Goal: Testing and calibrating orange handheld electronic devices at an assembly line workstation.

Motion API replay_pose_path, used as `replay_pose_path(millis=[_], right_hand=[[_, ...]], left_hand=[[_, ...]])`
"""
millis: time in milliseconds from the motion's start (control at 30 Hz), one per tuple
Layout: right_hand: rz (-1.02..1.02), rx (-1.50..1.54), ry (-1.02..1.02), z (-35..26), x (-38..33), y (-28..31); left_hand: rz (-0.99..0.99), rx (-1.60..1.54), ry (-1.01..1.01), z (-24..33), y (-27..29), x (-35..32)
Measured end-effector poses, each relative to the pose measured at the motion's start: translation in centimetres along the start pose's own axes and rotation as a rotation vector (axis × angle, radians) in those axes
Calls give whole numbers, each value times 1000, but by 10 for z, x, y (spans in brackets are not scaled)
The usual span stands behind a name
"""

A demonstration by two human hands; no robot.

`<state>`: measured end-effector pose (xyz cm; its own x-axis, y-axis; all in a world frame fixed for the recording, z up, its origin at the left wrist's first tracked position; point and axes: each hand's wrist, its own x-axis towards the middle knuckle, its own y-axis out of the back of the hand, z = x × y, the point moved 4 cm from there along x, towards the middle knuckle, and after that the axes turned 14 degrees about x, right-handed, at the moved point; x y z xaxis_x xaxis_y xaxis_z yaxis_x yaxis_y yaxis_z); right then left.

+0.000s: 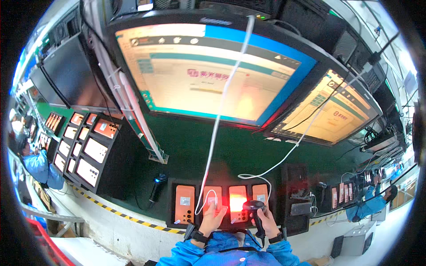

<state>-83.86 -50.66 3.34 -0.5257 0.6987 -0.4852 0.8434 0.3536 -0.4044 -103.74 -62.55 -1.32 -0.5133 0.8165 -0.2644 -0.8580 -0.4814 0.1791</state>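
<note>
Four-slot black tray (171, 199) in front of me holds orange-backed phones, lying back up in a row. My left hand (212, 221) is over the lower part of the second phone (206, 195), fingers closed around the end of a white cable (216, 126); the plug is hidden. My right hand (267, 224) grips a black handheld barcode scanner (255, 206) by its handle. Its red light falls brightly on the third phone (238, 213). Beside the right fingers, another white cable (266, 178) comes down over the rightmost phone (258, 191), which bears a white label.
Two lit monitors (208, 75) (328, 106) stand beyond the green bench (191, 146). A second scanner (157, 186) lies left of the tray. Farther left, a black rack (100, 166) holds several phones. Co-workers in blue are at the far left (37, 166) and right (372, 201).
</note>
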Motion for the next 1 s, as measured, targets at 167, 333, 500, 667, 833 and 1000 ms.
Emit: replay_pose_path(millis=[167,333,500,667,833,1000], right_hand=[[-56,80,-29,-13,5,10],[-67,82,-27,-12,7,20],[118,68,102,-26,20,83],[402,-172,393,-31,74,193],[466,-631,274,43,127,245],[742,-475,585,9,112,208]], left_hand=[[191,346,-272,16,-27,9],[182,677,-174,24,-48,19],[175,440,-94,28,-64,30],[276,476,-97,33,-75,47],[195,401,-167,41,-77,62],[127,-104,-119,60,-54,49]])
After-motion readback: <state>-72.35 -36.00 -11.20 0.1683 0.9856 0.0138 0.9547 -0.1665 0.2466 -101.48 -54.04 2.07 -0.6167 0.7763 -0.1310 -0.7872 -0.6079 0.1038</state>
